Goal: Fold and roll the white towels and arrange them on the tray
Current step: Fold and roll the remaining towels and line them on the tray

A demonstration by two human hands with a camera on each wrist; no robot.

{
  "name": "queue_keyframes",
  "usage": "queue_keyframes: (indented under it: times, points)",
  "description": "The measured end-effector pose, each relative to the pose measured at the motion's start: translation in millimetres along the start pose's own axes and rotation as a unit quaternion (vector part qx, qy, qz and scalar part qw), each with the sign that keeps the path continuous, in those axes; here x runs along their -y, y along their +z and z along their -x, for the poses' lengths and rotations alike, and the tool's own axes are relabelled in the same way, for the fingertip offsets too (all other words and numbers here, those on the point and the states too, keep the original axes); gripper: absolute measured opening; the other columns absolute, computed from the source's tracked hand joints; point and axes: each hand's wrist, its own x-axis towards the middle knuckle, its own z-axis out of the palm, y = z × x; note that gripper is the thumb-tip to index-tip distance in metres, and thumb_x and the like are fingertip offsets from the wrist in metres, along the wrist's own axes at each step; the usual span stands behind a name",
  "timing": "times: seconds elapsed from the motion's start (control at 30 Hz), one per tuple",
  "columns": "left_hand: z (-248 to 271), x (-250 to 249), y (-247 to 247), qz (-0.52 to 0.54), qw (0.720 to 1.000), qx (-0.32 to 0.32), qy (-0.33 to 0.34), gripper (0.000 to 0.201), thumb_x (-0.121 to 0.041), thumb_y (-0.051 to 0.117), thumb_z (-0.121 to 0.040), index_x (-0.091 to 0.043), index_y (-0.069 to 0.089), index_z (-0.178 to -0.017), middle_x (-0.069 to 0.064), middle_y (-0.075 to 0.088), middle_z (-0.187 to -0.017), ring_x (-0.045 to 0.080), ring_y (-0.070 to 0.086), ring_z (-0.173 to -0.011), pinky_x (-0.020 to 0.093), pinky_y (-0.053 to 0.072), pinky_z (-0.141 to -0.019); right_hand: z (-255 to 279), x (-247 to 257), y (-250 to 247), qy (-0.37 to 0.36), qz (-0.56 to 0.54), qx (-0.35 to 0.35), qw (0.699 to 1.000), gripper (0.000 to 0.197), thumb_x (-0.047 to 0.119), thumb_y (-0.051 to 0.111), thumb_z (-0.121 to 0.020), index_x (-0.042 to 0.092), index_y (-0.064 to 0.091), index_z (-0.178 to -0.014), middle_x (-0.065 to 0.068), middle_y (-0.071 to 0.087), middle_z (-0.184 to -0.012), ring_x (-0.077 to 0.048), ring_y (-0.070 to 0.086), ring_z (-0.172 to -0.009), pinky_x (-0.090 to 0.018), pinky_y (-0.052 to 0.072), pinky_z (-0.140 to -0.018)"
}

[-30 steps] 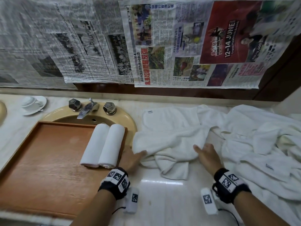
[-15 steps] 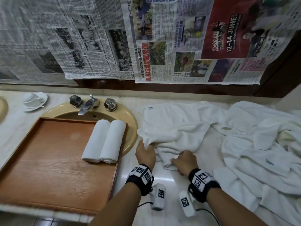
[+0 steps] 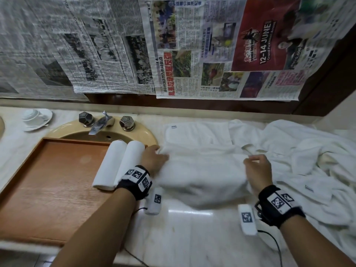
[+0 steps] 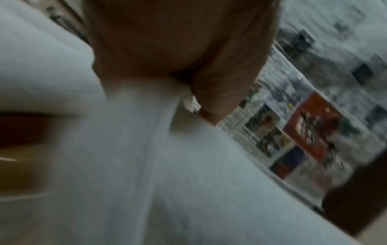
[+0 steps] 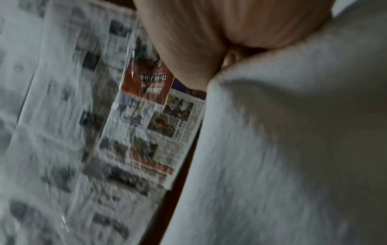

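A white towel [image 3: 202, 170] hangs stretched between my two hands above the marble counter [image 3: 188, 234]. My left hand [image 3: 154, 158] pinches its left corner beside the tray; the left wrist view shows the thumb clamped on the cloth [image 4: 146, 149]. My right hand [image 3: 256, 170] pinches the right corner, and cloth [image 5: 293, 149] fills the right wrist view. Two rolled white towels [image 3: 119, 166] lie side by side at the right end of the wooden tray [image 3: 48, 189].
A heap of loose white towels [image 3: 308, 160] covers the counter's right side. A beige sink [image 3: 146, 132] with a faucet [image 3: 100, 122] sits behind the tray. A cup and saucer [image 3: 36, 118] stand far left. Newspaper [image 3: 173, 45] covers the wall.
My hands gripped the towel's near edge close together, then spread apart and lifted, pulling the towel out wide between them.
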Motion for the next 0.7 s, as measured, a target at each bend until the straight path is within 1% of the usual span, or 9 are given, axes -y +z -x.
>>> queue_keyframes:
  times: [0.07, 0.13, 0.2, 0.33, 0.43, 0.5, 0.53, 0.6, 0.7]
  points:
    - [10.4, 23.5, 5.5, -0.119, 0.992, 0.023, -0.03, 0.065, -0.034, 0.076, -0.081, -0.013, 0.051, -0.137, 0.01, 0.063, -0.126, 0.028, 0.065, -0.098, 0.036, 0.056, -0.077, -1.3, -23.4, -7.1, 0.018, 0.12, 0.068, 0.99, 0.022, 0.02, 0.065, -0.089, 0.01, 0.062, -0.109, -0.011, 0.066, -0.106, -0.029, 0.061, -0.098, -0.036, 0.048, -0.087]
    - [29.4, 49.3, 20.5, -0.16, 0.982, 0.071, -0.067, 0.069, -0.042, 0.078, -0.08, -0.011, 0.048, -0.135, 0.009, 0.059, -0.129, 0.027, 0.06, -0.108, 0.035, 0.05, -0.086, 4.9, -48.2, -6.2, 0.047, 0.171, 0.13, 0.976, 0.04, 0.035, 0.07, -0.089, 0.007, 0.06, -0.116, -0.011, 0.065, -0.114, -0.029, 0.061, -0.104, -0.037, 0.048, -0.091]
    - [44.5, 68.0, 37.7, -0.161, 0.982, 0.071, -0.061, 0.058, -0.04, 0.073, -0.082, -0.015, 0.047, -0.127, 0.006, 0.061, -0.126, 0.027, 0.059, -0.111, 0.033, 0.046, -0.086, 16.0, -63.4, -1.3, 0.054, 0.182, 0.168, 0.967, 0.052, 0.042, 0.075, -0.085, 0.007, 0.054, -0.118, -0.007, 0.063, -0.115, -0.027, 0.061, -0.106, -0.037, 0.048, -0.091]
    - [61.7, 68.5, 51.9, -0.017, 0.999, -0.028, -0.003, 0.04, -0.009, 0.059, -0.091, -0.014, 0.047, -0.128, 0.009, 0.065, -0.114, 0.034, 0.062, -0.109, 0.033, 0.046, -0.086, 32.0, -72.6, 2.6, 0.035, 0.213, 0.241, 0.946, 0.056, 0.018, 0.077, -0.083, 0.009, 0.039, -0.122, -0.002, 0.055, -0.116, -0.02, 0.053, -0.101, -0.027, 0.042, -0.086]
    - [75.6, 76.0, 34.8, 0.014, 0.997, -0.069, 0.015, 0.042, 0.0, 0.054, -0.09, -0.017, 0.048, -0.128, 0.007, 0.065, -0.104, 0.032, 0.064, -0.1, 0.037, 0.05, -0.087, 38.0, -78.0, -4.0, 0.035, 0.319, 0.382, 0.867, 0.061, 0.022, 0.081, -0.077, 0.01, 0.04, -0.12, -0.005, 0.059, -0.114, -0.018, 0.058, -0.101, -0.028, 0.049, -0.087]
    - [89.5, 88.4, 17.2, -0.053, 0.998, -0.02, 0.014, 0.04, -0.003, 0.056, -0.089, -0.025, 0.049, -0.121, 0.011, 0.066, -0.101, 0.026, 0.064, -0.09, 0.034, 0.051, -0.079, 40.8, -83.5, -11.3, 0.034, 0.381, 0.442, 0.811, 0.062, 0.033, 0.083, -0.071, 0.013, 0.043, -0.114, -0.003, 0.06, -0.109, -0.016, 0.059, -0.098, -0.028, 0.052, -0.084]
    - [95.5, 93.8, 9.3, -0.089, 0.996, 0.027, -0.005, 0.038, -0.005, 0.059, -0.09, -0.027, 0.048, -0.118, 0.011, 0.065, -0.096, 0.021, 0.063, -0.084, 0.03, 0.051, -0.072, 41.1, -83.5, -14.3, 0.03, 0.387, 0.445, 0.807, 0.059, 0.038, 0.082, -0.071, 0.014, 0.045, -0.11, -0.001, 0.059, -0.106, -0.014, 0.059, -0.095, -0.026, 0.052, -0.078]
    - [99.4, 101.1, -0.4, -0.152, 0.983, 0.094, -0.046, 0.04, -0.011, 0.066, -0.089, -0.024, 0.046, -0.121, 0.005, 0.061, -0.091, 0.016, 0.06, -0.08, 0.023, 0.048, -0.065, 39.1, -77.1, -15.7, 0.02, 0.363, 0.399, 0.842, 0.056, 0.042, 0.081, -0.077, 0.013, 0.045, -0.108, 0.003, 0.058, -0.104, -0.014, 0.058, -0.091, -0.023, 0.047, -0.067]
    - [85.3, 100.6, 1.7, -0.154, 0.983, 0.077, -0.065, 0.051, -0.019, 0.076, -0.084, -0.015, 0.045, -0.125, 0.006, 0.06, -0.106, 0.023, 0.06, -0.096, 0.029, 0.046, -0.08, 25.6, -65.3, -4.5, 0.035, 0.26, 0.277, 0.924, 0.059, 0.036, 0.077, -0.084, 0.01, 0.039, -0.12, -0.004, 0.054, -0.117, -0.024, 0.056, -0.1, -0.031, 0.049, -0.08]
